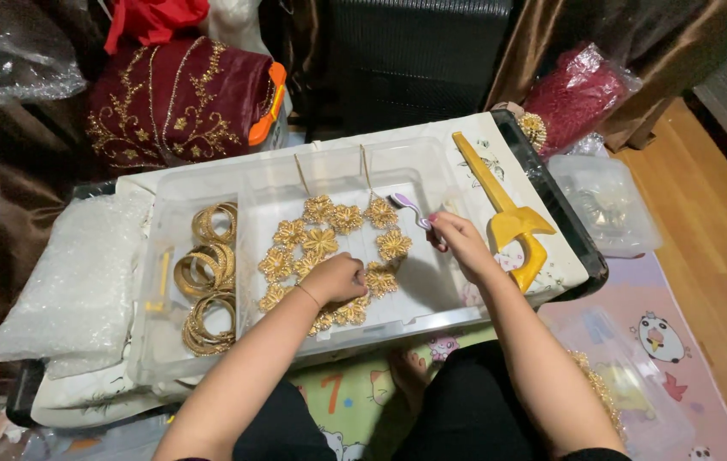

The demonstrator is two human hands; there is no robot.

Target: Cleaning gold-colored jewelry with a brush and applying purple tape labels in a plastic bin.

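**Gold flower piece in clear tray, worked by two hands**

Bench: low surface under a pale printed cloth, dark rim showing at the right edge and near-left corner. It carries all the items below.

Clear plastic tray: large, shallow, covering the middle of the bench from the far edge to the near edge. A narrower clear section sits against its left side.

Bag of white beads: soft clear bag lying along the left edge of the bench.

Gold flower piece: joined gold flowers laid in a ring-like shape on the tray floor, centre of the bench. Two thin sticks stand behind it towards the far edge.

Yellow tool: long plastic handle with a forked end, lying along the right edge of the bench, outside the tray.

Gold bangles: three loose stacks in the left section, running far to near.

Left hand: grip curled down, fingers pressing on the near flowers of the piece; whether it pinches one cannot be told.

Right hand: grip closed on a small lilac-handled tool, its tip just beside the far-right flower.

Off the bench: maroon embroidered cloth beyond the far-left corner, a clear lidded box beyond the right edge.
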